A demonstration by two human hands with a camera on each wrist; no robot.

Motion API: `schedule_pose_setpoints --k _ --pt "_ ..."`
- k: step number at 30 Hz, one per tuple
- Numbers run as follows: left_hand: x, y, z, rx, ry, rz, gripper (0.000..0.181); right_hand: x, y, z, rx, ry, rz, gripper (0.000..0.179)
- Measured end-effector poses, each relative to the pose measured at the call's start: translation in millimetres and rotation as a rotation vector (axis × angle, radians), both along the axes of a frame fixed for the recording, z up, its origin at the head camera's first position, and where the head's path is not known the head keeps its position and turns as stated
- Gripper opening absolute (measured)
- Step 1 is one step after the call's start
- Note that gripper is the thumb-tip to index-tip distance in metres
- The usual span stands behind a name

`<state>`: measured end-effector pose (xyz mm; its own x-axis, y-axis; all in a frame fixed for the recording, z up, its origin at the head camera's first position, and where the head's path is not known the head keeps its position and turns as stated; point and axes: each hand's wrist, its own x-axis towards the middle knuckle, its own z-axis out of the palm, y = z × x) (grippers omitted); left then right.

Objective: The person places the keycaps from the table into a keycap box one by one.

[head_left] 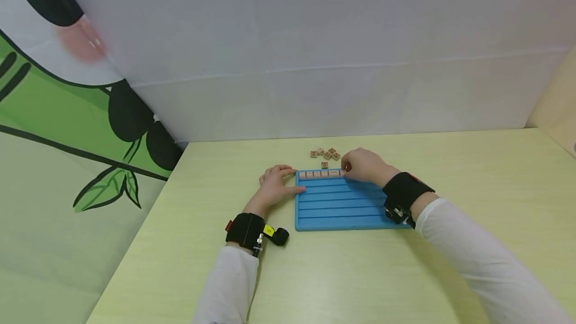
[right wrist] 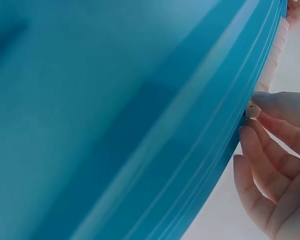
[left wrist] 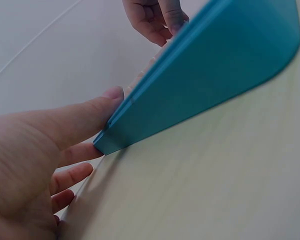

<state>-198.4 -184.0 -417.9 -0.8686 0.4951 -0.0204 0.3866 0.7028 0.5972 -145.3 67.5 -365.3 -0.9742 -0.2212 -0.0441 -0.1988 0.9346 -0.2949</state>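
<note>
1. Take the blue board (head_left: 337, 211) as your clock face, 12 toward the wall; it lies flat on the worktop (head_left: 342, 274).
2. Your hands are well apart. Your left hand (head_left: 272, 186) is at 9 to 10 o'clock, fingers spread, thumb over the board's edge and forefinger at its corner. Your right hand (head_left: 365, 165), between 12 and 1, pinches a small tile (right wrist: 252, 111) between thumb and fingertip, at the end of the tile row (head_left: 317, 175) running from 10 to 12.
3. Your pinched tile could tip or seat crooked, I judge, if your fingers release it unevenly; pushed too hard toward 9 o'clock, it might ride up against its neighbour.
4. The board could swing if your left thumb presses too lightly against a sideways push.
5. Your right wrist strap (head_left: 405, 194) hangs over the board near 3 to 4 o'clock; dropping that wrist might knock it.
6. The nearest loose tile (head_left: 324, 165) sits just beyond the edge at 11, so a careless reach could scatter it.
7. Count: one board; two wrist straps, the other (head_left: 245, 230) at 8; six loose tiles, all around 11; at least six in the row, though one wide stretch may hide another.
</note>
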Motion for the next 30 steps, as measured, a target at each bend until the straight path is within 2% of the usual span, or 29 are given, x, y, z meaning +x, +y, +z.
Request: schedule_pose_setpoints --k 19,30 --pt "-0.1 0.8 1.1 -0.007 -0.004 0.006 0.062 -4.0 1.6 -4.5 -0.016 -0.010 0.006 0.015" --pt "-1.5 2.0 -1.1 -0.006 -0.002 0.017 0.062 -3.3 4.3 0.5 -0.012 0.031 -0.052 0.025"
